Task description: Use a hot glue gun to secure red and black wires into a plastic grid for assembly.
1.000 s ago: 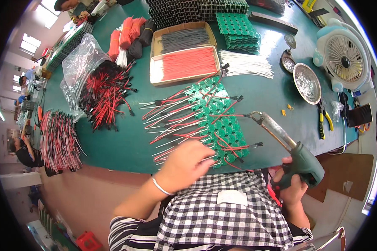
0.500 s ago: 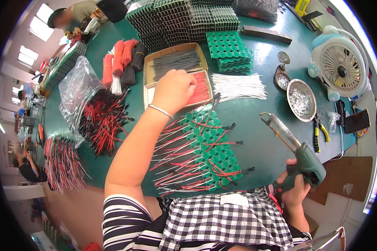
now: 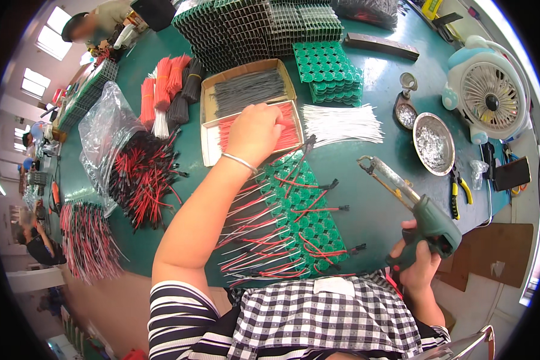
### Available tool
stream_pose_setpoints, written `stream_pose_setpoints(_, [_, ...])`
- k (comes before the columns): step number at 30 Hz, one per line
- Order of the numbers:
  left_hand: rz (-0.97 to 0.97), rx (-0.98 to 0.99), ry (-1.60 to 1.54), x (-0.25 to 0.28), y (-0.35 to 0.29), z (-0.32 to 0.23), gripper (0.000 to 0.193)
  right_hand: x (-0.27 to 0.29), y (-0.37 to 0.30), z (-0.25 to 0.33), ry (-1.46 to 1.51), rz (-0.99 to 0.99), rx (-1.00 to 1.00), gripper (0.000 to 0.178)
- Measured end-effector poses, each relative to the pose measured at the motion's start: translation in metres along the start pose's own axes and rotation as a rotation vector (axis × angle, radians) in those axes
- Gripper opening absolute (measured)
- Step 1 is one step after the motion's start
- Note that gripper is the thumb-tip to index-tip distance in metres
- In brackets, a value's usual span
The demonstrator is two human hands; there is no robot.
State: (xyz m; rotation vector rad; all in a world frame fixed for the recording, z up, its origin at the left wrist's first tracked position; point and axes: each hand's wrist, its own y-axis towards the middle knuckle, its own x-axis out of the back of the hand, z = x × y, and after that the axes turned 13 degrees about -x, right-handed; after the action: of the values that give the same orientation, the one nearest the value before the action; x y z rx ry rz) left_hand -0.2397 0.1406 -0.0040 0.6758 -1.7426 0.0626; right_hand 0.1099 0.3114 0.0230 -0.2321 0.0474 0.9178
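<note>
Left hand (image 3: 256,133), curled over red wires (image 3: 290,123) at eleven o'clock from the green boards (image 3: 318,225), its catch hidden; right hand (image 3: 420,262) wraps the soldering gun (image 3: 436,223). Pinching wires singly should prevent tangles.

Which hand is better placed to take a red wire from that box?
Probably the left: the left hand is over the red wires, while the right hand is farther away, gripping a green soldering gun.

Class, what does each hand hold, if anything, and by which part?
Right hand: green soldering gun, by its handle. Left hand, over red wires: cannot tell if it holds any.
</note>
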Motion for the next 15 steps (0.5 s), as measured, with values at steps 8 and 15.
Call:
stream_pose_setpoints(8, [0.101,0.059,0.050,0.019,-0.002,-0.010,0.014,-0.004,-0.003,0.001,0.018,-0.018,-0.005,0.045])
stream_pose_setpoints(15, [0.075,-0.066,0.162,0.028,0.000,-0.015,0.015,-0.003,-0.005,0.002,0.029,-0.027,-0.005,0.045])
